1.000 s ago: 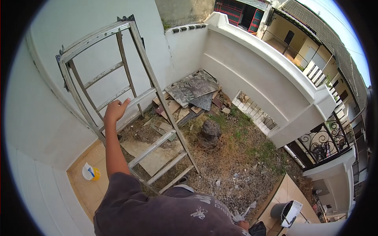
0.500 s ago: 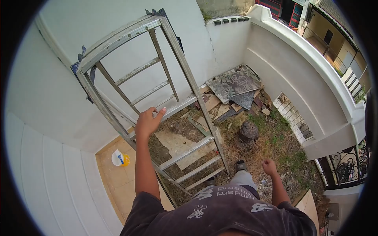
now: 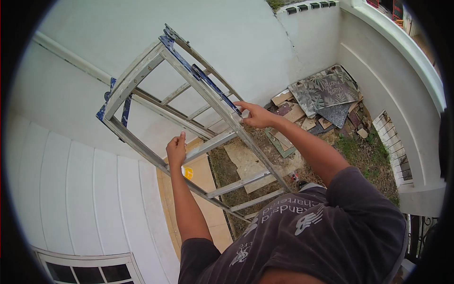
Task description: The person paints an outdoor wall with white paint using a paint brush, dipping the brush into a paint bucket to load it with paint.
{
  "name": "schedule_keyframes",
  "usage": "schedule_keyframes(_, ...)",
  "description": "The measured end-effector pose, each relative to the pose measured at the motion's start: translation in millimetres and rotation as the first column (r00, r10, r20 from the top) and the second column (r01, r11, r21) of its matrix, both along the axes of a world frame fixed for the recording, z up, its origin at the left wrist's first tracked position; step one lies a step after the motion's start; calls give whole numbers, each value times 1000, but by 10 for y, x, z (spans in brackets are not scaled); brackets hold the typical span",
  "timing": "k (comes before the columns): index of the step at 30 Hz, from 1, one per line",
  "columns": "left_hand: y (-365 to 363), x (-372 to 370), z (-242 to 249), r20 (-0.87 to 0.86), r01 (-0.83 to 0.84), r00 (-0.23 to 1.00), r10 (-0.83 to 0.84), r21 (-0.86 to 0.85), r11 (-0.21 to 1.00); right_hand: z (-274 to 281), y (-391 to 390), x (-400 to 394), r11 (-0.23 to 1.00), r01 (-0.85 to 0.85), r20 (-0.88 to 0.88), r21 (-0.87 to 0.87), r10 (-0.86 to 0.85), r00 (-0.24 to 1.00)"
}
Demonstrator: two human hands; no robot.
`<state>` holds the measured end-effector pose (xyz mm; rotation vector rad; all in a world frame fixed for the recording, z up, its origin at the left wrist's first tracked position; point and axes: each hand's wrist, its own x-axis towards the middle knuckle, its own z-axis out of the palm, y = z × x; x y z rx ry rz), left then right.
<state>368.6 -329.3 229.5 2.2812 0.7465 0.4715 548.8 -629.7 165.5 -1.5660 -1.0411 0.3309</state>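
A metal stepladder (image 3: 218, 142) with blue brackets at its top stands in front of me, its two sections spread apart. My right hand (image 3: 257, 115) is on its right side rail, fingers and thumb bent around it by the lower end of a long blue brace (image 3: 215, 87). Beside the left side rail is my left hand (image 3: 176, 149), fingers curled in and thumb up, near the end of a rung. Whether its fingers hold any part of the ladder is hidden.
A white-and-yellow bucket (image 3: 187, 172) stands on the tiled floor (image 3: 203, 203), partly behind my left forearm. A printed mat (image 3: 324, 90) lies over stacked tiles and boards by the far wall (image 3: 302, 57). A low white wall (image 3: 388, 85) curves along the right.
My right hand has come up from my side onto the ladder's right rail. My left hand's fingers have curled in. The view has turned left, and the ladder is angled differently.
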Motion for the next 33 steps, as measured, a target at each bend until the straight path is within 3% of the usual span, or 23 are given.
schedule_keyframes(3,-25,-29,16,92,-108,991,97,121,987,13,183,220,997,72,68,29,-74,995)
schedule_keyframes(4,-19,-35,-15,148,-154,980,130,159,975,5,229,303,999,6,-48,45,-4,999)
schedule_keyframes(7,-6,-17,-58,216,-221,960,177,201,954,-68,265,283,986,106,-98,129,-94,991)
schedule_keyframes(8,-1,-54,-84,213,-237,958,194,200,951,-95,272,228,961,219,-77,171,-208,975)
schedule_keyframes(12,-91,-42,-58,189,-302,947,262,232,925,-263,269,-15,861,506,-161,49,-493,855)
schedule_keyframes(14,-140,0,-15,190,-302,946,261,230,925,-396,196,-116,959,282,-552,-13,-242,798)
schedule_keyframes(16,-106,5,-34,172,-315,944,282,214,925,-333,88,-234,993,93,-844,71,10,536)
schedule_keyframes(19,-31,-12,-71,132,-331,941,311,183,926,-191,129,-271,959,69,-848,275,208,487)
schedule_keyframes(22,-19,-6,-73,138,-349,934,329,167,922,84,282,-72,957,96,-879,273,208,429)
schedule_keyframes(27,-84,17,-25,122,-394,918,378,162,905,777,937,926,892,242,-923,382,378,66)
schedule_keyframes(29,4,2,-72,115,-398,917,382,185,899,1143,1144,1181,815,286,-862,504,495,106)
schedule_keyframes(33,-29,7,-56,118,-408,913,391,210,888,1780,1346,1172,800,217,-813,559,477,334)
